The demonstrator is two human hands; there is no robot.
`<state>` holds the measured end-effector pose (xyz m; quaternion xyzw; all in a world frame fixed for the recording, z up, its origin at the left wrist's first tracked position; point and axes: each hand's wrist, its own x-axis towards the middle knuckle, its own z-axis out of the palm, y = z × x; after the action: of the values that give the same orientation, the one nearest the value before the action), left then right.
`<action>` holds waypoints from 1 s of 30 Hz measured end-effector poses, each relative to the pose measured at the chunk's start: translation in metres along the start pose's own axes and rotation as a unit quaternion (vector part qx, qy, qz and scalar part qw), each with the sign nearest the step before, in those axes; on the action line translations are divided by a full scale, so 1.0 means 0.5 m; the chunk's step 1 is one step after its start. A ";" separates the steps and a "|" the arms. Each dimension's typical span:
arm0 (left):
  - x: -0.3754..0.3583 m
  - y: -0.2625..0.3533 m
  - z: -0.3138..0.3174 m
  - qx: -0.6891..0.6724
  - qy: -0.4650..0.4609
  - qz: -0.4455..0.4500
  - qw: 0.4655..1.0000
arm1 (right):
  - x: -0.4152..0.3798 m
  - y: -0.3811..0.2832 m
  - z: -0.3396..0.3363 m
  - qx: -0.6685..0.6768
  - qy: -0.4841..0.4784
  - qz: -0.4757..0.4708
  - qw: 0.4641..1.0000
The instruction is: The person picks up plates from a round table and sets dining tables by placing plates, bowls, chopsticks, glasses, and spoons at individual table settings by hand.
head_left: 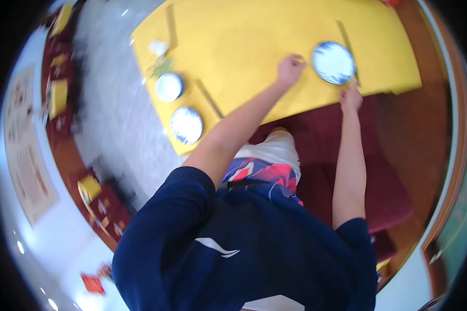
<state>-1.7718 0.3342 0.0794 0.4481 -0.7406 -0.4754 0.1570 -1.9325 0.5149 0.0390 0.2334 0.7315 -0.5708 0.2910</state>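
My right hand (351, 97) is closed at the near right rim of a white plate (333, 63) with blue patterning, its fingers pinching there. A dark pair of chopsticks (344, 35) runs past the plate's right side, with the near end close to these fingers. To the left of the plate, my left hand (290, 70) is held over the yellow tablecloth (244, 46) with its fingers curled in. Whether anything small is inside that fist cannot be made out. Both hands are slightly blurred.
At the table's left edge are a second patterned plate (187, 125), a white bowl (169, 87), a small white item (159, 48) and dark chopsticks (209, 98). Another dark stick (171, 26) lies farther back. A dark red bench (327, 140) stands against the near edge.
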 end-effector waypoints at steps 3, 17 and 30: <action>-0.161 -0.069 -0.146 -0.107 -0.052 -0.059 0.991 | -0.140 0.044 -0.013 0.047 -0.070 0.006 0.996; -0.542 -0.467 -0.704 0.195 0.233 -0.246 0.920 | -0.651 0.375 0.475 -0.523 -0.492 -0.384 0.581; -0.517 -0.508 -0.680 0.223 0.192 -0.325 0.899 | -0.647 0.407 0.539 -0.571 -0.469 -0.378 0.557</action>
<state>-1.2753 0.3160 0.0844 0.7700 -0.5955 -0.2272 0.0292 -1.5187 0.2990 0.0724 -0.5805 0.6854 -0.1199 0.4230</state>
